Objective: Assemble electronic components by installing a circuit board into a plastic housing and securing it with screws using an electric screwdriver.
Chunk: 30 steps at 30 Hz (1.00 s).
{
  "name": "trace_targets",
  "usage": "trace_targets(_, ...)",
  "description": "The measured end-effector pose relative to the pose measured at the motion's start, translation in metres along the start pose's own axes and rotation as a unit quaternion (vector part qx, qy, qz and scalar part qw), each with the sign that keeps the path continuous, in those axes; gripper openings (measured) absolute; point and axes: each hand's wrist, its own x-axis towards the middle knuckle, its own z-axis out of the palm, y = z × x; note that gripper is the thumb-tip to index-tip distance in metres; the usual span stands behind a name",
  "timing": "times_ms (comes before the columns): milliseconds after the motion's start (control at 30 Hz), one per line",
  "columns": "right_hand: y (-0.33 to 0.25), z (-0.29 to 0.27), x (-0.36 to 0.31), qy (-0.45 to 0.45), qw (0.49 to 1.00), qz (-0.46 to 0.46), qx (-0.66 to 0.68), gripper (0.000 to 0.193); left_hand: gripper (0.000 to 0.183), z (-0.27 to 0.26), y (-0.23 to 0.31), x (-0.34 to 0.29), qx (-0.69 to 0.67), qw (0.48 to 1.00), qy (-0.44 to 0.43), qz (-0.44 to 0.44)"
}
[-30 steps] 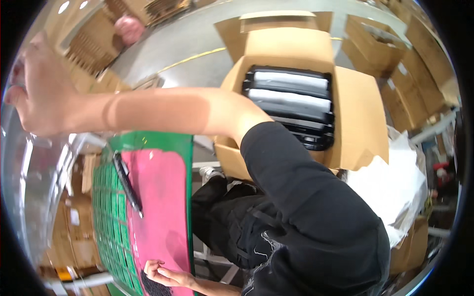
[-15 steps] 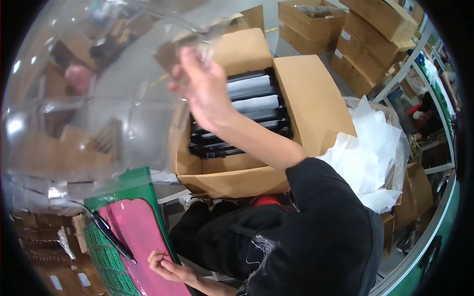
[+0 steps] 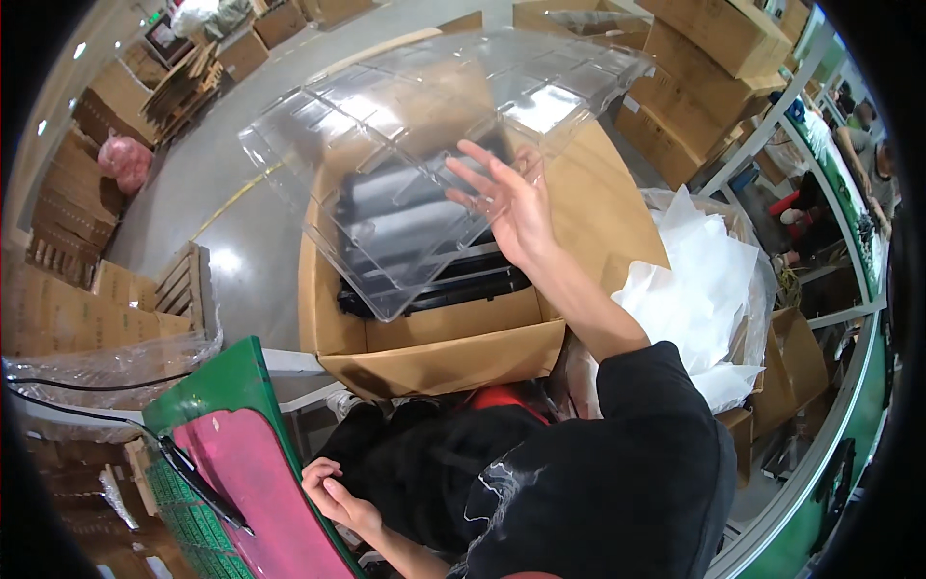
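My right hand point(image 3: 516, 203) is raised over the cardboard box point(image 3: 453, 362), fingers spread at the near right edge of a clear plastic compartment tray point(image 3: 405, 261). The tray is tilted above the box, and I see no closed grip on it. Through the tray, long black parts point(image 3: 439, 294) with grey-white surfaces show in a stack inside the box. Lower left, my left hand point(image 3: 342, 497) is loosely curled beside the edge of a pink pad point(image 3: 256, 473), with nothing visible in it.
A black pen-shaped tool point(image 3: 207, 487) with a cable lies on the pad, over a green board point(image 3: 217, 386). White sheets point(image 3: 699, 280) are heaped right of the box. Stacked cartons point(image 3: 666, 125) stand far right, a wooden pallet point(image 3: 183, 285) left, a metal-framed bench point(image 3: 830, 454) at the right.
The clear tray has moved from close on the left to above the box. My right hand has swung rightward and its fingers have spread. My left hand has shifted slightly.
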Motion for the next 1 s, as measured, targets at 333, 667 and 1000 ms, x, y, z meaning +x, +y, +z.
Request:
trace_targets(333, -0.025, -0.025, 0.069, 0.089, 0.993, -0.051, -0.062, 0.024, 0.018, 0.016, -0.014, 0.0, 0.002, 0.998, -0.061, -0.035)
trace_targets(667, -0.064, -0.201, 0.226, 0.203, 0.976, -0.075, -0.023, 0.038, 0.015, 0.035, -0.022, -0.006, -0.004, 0.995, -0.081, -0.052)
trace_targets(1000, -0.094, -0.328, 0.235, 0.34, 0.937, -0.07, -0.04, 0.046, 0.013, 0.04, -0.022, -0.026, 0.008, 0.987, -0.087, -0.134)
